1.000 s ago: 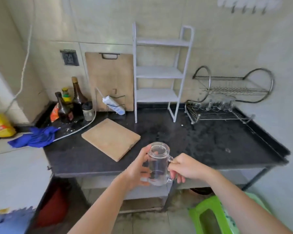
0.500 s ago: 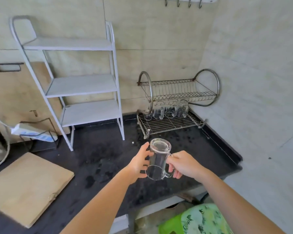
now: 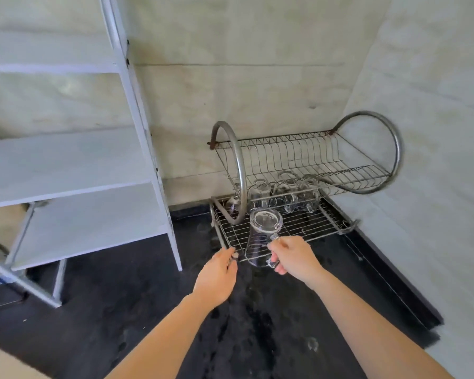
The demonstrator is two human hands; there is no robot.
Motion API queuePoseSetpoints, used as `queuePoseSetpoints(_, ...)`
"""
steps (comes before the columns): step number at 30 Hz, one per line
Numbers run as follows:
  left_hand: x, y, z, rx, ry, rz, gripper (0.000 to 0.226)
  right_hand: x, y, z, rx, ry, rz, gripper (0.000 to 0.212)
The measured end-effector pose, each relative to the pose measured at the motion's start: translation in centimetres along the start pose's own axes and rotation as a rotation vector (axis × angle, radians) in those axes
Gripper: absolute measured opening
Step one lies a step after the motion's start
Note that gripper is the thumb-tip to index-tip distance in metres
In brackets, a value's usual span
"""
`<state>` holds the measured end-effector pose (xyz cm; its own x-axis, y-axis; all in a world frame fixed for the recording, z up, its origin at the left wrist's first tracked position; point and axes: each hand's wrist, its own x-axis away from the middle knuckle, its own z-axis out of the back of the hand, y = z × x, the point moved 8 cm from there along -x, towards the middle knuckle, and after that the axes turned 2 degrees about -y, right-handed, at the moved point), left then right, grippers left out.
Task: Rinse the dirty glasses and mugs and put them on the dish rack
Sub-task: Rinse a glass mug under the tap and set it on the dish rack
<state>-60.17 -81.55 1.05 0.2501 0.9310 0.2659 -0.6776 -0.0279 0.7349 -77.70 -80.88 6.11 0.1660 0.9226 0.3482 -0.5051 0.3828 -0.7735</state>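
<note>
A clear glass mug (image 3: 260, 242) hangs over the front edge of the dish rack's lower tier (image 3: 318, 225); it looks upside down, with its thick base up. My right hand (image 3: 293, 255) grips its handle. My left hand (image 3: 219, 272) is off the mug, just to its left, with fingertips at the rack's front left corner and nothing in it. Several clear glasses and mugs (image 3: 285, 195) stand upside down along the back of the lower tier. The rack's upper tier (image 3: 298, 160) holds nothing.
A white three-shelf unit (image 3: 66, 160) stands left of the rack. The black counter (image 3: 257, 324) is wet with drops and streaks. A tiled wall closes the right side right behind the rack. A wooden board's corner (image 3: 0, 362) shows at bottom left.
I have come closer to the rack, and the mug has travelled forward to its front edge and been turned over. My left hand has let go of the mug's side.
</note>
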Motion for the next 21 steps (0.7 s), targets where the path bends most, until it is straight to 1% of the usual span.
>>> queuePoseSetpoints(2, -1.7, -0.2, -0.3, -0.031, -0.019, -0.024, 0.047, -2.3, -0.4, -0.6, -0.032, 0.008, -0.005, 0.032)
queuePoseSetpoints(6, -4.2, -1.8, -1.3, -0.075, -0.051, -0.008, 0.045, -5.6, -0.7, -2.0, -0.051, 0.006, -0.021, 0.033)
queuePoseSetpoints(10, -4.7, -2.2, -1.4, -0.18, -0.025, -0.035, 0.041, -7.8, -0.1, -3.3, -0.097, -0.016, -0.059, 0.03)
queuePoseSetpoints(14, -5.2, -2.3, -1.3, -0.227, -0.022, -0.047, 0.041, -8.8, 0.2, -4.1, -0.095, -0.01, -0.071, 0.03)
queuePoseSetpoints(21, -5.7, -2.8, -1.4, -0.238, -0.075, -0.03, 0.041, -8.9, 0.6, -5.0, -0.109, -0.011, -0.104, 0.027)
